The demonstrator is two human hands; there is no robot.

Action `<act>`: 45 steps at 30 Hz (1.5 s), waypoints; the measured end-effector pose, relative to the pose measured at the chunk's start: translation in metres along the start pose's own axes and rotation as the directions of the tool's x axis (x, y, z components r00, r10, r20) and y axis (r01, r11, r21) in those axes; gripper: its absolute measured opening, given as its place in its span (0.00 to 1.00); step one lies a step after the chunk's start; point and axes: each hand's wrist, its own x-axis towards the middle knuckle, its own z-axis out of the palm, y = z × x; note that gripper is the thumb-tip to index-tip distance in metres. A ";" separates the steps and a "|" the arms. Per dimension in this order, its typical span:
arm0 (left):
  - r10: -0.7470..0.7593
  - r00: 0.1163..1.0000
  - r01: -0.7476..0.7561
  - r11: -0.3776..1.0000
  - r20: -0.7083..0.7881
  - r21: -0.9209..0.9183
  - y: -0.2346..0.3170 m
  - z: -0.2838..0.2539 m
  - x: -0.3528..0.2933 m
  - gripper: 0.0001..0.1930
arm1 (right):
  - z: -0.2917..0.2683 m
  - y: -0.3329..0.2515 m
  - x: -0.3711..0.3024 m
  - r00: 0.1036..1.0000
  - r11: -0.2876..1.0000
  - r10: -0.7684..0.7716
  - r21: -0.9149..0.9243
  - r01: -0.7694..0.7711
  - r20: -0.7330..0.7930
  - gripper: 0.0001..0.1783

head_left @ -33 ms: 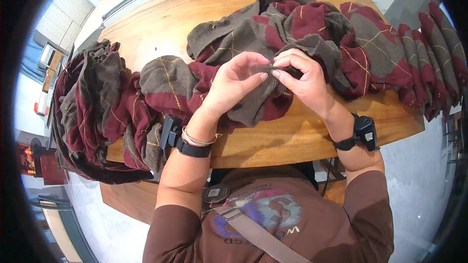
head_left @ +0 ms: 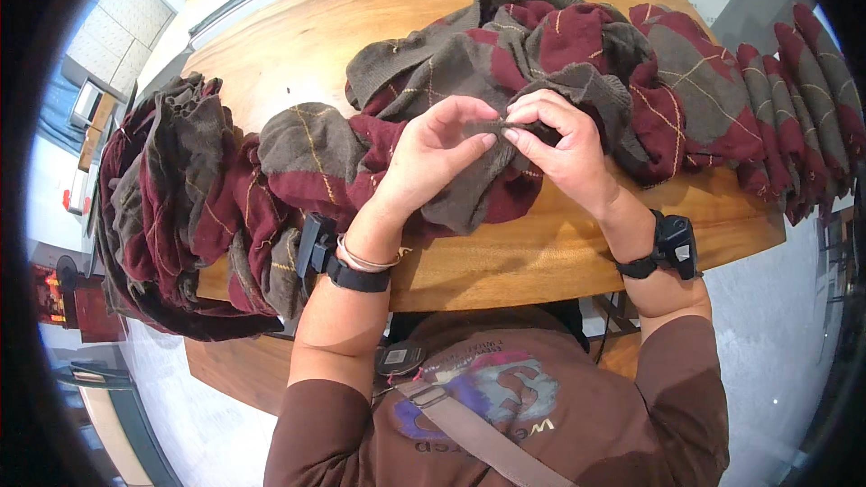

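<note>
A knitted garment [head_left: 474, 194] in grey-brown and maroon, crossed with thin yellow lines, lies bunched near the middle of the table. My left hand [head_left: 442, 146] pinches a bit of its grey knit between thumb and fingers. Close on the other side, my right hand [head_left: 564, 140] pinches the same grey fabric, the fingertips of both hands almost meeting. What exactly lies between the fingertips is too small to make out. Behind my hands, more of the same argyle knitwear [head_left: 577, 36] is heaped in folds.
Under the fabric is a wooden table [head_left: 271, 54], its near edge curving before me. At the left a pile of argyle knitwear [head_left: 171, 207] hangs over the edge. To the right, several folded knit pieces [head_left: 803, 99] stand in a row at the table's end.
</note>
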 end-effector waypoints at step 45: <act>0.153 0.988 -0.072 0.648 -0.037 0.758 0.010 0.008 -0.002 0.07 | -0.001 -0.002 -0.001 0.995 0.972 -0.086 -0.216 0.096 0.058 0.06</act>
